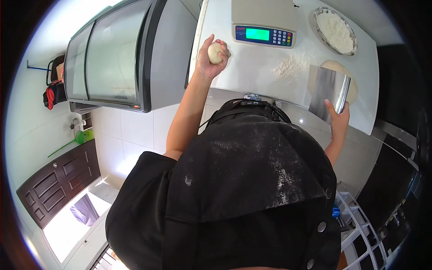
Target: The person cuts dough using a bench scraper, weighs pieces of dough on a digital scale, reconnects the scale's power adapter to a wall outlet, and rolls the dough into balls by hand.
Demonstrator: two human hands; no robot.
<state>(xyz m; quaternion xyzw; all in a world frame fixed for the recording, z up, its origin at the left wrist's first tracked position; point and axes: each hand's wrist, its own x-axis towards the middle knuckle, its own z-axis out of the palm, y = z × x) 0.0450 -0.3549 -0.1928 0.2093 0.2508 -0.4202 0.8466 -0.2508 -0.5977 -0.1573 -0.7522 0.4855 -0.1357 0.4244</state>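
My left hand (210, 63) is palm up at the table's left side, fingers curled round a small pale dough ball (215, 53). My right hand (338, 118) grips a wide metal dough scraper (332, 90) at the table's front right. Its blade covers part of a large flat piece of dough (353, 92); whether the edge cuts into the dough cannot be made out. Between my hands, loose flour (290, 66) is scattered on the white table (252, 72).
A digital scale (263, 36) with a lit green display stands at the back middle. Right of it is a round bowl of flour (335, 32). A glass-topped chest freezer (112, 54) stands left of the table. Far lower left is a brown door (60, 182).
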